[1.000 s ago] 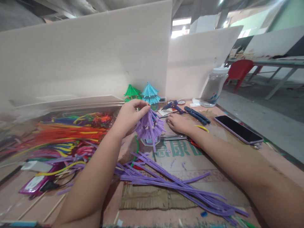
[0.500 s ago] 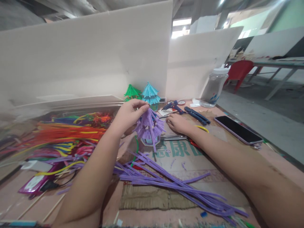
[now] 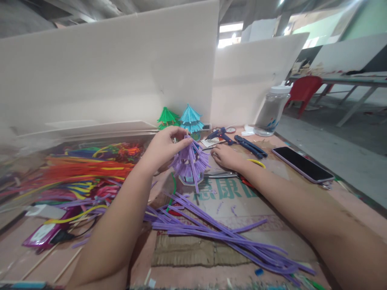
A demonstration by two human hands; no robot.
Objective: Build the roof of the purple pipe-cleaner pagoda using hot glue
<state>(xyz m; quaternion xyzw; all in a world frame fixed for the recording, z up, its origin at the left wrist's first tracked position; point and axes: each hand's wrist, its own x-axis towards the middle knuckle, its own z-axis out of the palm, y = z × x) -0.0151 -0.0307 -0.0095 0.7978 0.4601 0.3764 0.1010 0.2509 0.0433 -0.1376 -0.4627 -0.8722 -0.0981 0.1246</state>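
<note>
My left hand (image 3: 169,146) is closed over the top of a small purple pagoda model (image 3: 192,166), thumb and fingers pinching the purple chenille stems at its peak. A wooden tip shows just above the thumb. Layered purple fringe forms the roofs, and one longer stem hangs down the front. To the right, my right hand (image 3: 224,156) rests on the work surface, apart from the model, with fingers loosely bent and nothing seen in them. Behind it lies a blue glue gun (image 3: 223,134). Loose purple chenille stems (image 3: 217,233) lie nearer me over cardboard (image 3: 193,253).
Green (image 3: 167,117) and blue (image 3: 191,117) pagoda models stand behind. Blue-handled pliers (image 3: 250,146), a phone (image 3: 302,164) and a clear jar (image 3: 272,112) are at right. Colourful stems (image 3: 87,167) and a magenta packet (image 3: 45,233) lie left. White boards (image 3: 121,72) rise at the back.
My left thumb has shifted slightly right and down over the model's peak, and the wooden tip now shows above it. The right hand stays in place.
</note>
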